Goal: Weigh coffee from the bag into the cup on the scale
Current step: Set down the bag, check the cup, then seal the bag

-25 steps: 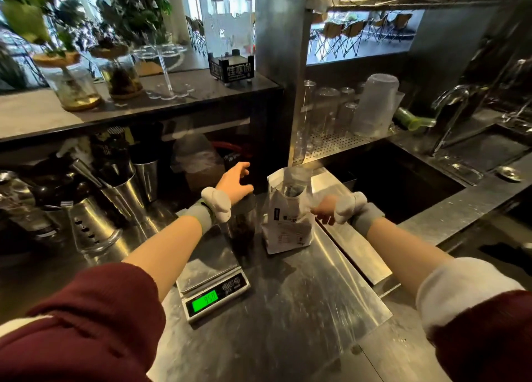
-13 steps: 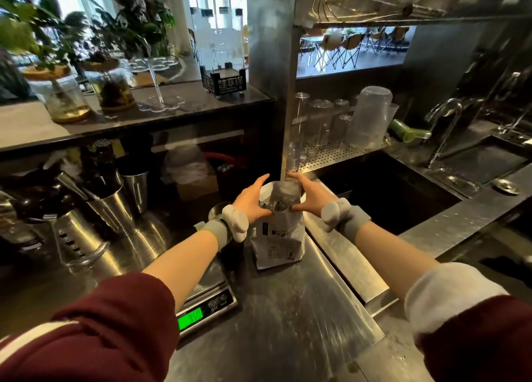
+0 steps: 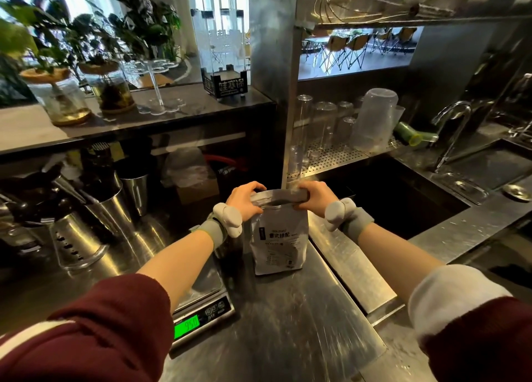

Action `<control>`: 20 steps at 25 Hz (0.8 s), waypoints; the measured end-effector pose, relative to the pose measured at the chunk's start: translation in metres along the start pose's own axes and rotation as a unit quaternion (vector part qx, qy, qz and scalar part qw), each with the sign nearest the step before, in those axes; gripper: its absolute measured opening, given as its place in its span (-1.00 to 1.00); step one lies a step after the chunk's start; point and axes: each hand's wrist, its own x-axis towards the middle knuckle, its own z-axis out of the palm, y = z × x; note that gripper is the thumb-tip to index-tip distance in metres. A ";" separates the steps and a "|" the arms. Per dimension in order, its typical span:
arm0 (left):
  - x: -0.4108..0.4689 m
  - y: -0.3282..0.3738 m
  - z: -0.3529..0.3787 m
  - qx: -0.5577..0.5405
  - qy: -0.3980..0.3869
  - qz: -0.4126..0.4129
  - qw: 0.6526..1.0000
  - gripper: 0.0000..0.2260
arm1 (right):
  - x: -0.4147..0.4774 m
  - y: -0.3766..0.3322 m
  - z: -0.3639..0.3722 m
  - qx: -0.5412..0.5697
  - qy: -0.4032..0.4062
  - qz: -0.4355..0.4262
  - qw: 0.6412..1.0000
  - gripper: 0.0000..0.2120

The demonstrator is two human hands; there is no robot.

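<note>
Stainless steel counter (image 3: 288, 324), brushed and scuffed, in a café bar; sink (image 3: 403, 209) to the right, metal shakers (image 3: 135, 191) and a perforated steel cup to the left. Coffee bag (image 3: 277, 237) upright at the counter's middle, pale matte paper with dark print, flat-sided, long axis vertical, mouth at the top. Left hand (image 3: 244, 200) closed on the left corner of the mouth, right hand (image 3: 313, 197) closed on the right corner, both pinching the top edge, seemingly drawing it apart or pressing it flat; cannot tell which. Scale (image 3: 207, 309) just left of the bag, steel platform, green lit display, largely under the left forearm. Cup (image 3: 230, 243) on the platform, dark, mostly hidden behind the left wrist, just beside the bag's left face. Likely next: lift and tip leftward, so the left hand sits nearer the cup.
</note>
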 end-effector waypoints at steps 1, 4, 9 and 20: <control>0.001 0.000 0.000 0.000 -0.001 -0.004 1.000 -0.55 | 0.002 0.000 0.001 -0.003 -0.003 0.000 1.000 -0.65; 0.006 0.005 -0.003 0.015 -0.043 -0.027 0.999 -0.66 | 0.005 -0.001 0.001 -0.015 -0.018 -0.002 1.000 -0.66; 0.012 0.016 -0.010 0.063 -0.134 -0.045 0.988 -0.71 | 0.006 -0.010 -0.009 -0.038 -0.065 -0.006 0.997 -0.66; 0.012 0.018 -0.006 0.091 -0.123 -0.019 0.988 -0.79 | 0.003 -0.021 -0.010 -0.045 -0.085 0.006 0.995 -0.79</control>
